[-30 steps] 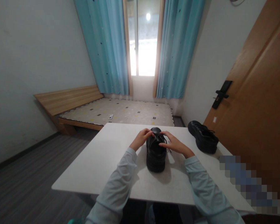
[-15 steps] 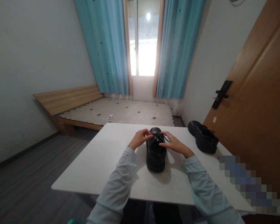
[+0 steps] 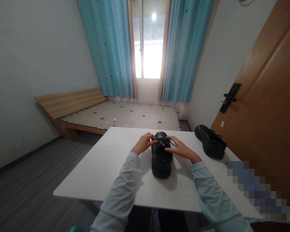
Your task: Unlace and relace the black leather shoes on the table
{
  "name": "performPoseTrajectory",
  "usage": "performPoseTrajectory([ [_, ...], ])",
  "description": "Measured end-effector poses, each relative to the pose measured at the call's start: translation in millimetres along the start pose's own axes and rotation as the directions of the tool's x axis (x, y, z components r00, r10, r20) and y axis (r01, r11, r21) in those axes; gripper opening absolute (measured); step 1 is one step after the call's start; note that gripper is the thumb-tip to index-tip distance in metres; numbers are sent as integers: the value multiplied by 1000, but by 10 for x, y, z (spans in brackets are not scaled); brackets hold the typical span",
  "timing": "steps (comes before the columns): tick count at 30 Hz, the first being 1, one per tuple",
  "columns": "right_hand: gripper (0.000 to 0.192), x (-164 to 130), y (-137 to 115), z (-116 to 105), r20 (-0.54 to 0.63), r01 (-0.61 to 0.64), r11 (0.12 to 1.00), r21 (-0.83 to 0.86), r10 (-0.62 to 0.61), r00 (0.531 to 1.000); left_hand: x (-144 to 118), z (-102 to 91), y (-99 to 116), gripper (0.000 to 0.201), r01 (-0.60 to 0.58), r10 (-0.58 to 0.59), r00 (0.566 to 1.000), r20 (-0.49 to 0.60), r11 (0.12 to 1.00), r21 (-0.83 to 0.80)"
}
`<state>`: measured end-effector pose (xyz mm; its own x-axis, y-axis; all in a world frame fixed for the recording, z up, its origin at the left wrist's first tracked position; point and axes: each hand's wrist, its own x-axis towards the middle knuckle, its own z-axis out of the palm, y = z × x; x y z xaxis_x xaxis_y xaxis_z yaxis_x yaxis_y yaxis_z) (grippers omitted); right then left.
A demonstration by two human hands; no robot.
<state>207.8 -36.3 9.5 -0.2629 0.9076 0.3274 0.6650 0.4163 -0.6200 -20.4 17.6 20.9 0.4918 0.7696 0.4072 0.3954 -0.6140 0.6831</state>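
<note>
Black laces [image 3: 164, 141] are pinched between the fingertips of both hands over the upper of a black shoe [image 3: 161, 155]. Left hand [image 3: 143, 143] comes in from 8 o'clock, wrist bent, fingers curled and pressed together on a lace end at the shoe's 10 o'clock side. Right hand [image 3: 181, 149] comes in from 4 o'clock, lying flatter, thumb and forefinger closed on the lace at the shoe's 1 o'clock side. Both forearms wear pale blue-grey sleeves of soft cloth, reaching up from the near edge.

The shoe is smooth and slightly glossy, with a rounded toe pointing to 12 o'clock and a thick chunky sole; it stands at the middle of the white, matt worktop [image 3: 106, 167]. At 2 o'clock from it, well apart and near the worktop's far right corner, stands a second black shoe [image 3: 210, 141] of the same make, laced. Beyond lie a low wooden bed [image 3: 111, 112] with a patterned mat, and teal curtains [image 3: 111, 48] at a bright window.
</note>
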Motion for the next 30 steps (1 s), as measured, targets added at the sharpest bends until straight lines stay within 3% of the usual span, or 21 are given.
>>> performPoseTrajectory([
  [3,59,-1,-20,-14,16,-9,1000,3,9,1000,4,10,-64,20,18,-17,1000,-21,997,78],
  [10,57,4,-45,-33,25,7,1000,-27,-6,1000,-20,30,-156,9,192,-168,980,-103,932,307],
  [14,55,10,-40,-32,17,27,999,-21,-27,1000,-30,15,-128,3,274,-220,955,-200,911,309],
  [17,56,11,-32,-29,12,28,999,-23,-28,1000,-2,14,-98,5,291,-252,923,-290,951,102],
  [19,57,9,-24,-27,14,24,999,-26,-24,1000,22,22,-75,7,292,-321,899,-299,946,-138],
  [21,57,3,-13,-25,15,24,999,-25,-23,1000,34,30,-46,9,267,-386,896,-219,863,-428],
  [24,56,-5,6,-22,10,29,999,-21,-28,1000,23,34,2,14,205,-370,927,-60,634,-745],
  [27,58,-9,17,-20,9,22,1000,-17,-22,1000,2,24,39,19,186,-332,943,10,502,-844],
  [30,58,-10,11,-23,13,10,1000,-17,-10,1000,-4,14,51,22,168,-337,942,2,465,-869],
])
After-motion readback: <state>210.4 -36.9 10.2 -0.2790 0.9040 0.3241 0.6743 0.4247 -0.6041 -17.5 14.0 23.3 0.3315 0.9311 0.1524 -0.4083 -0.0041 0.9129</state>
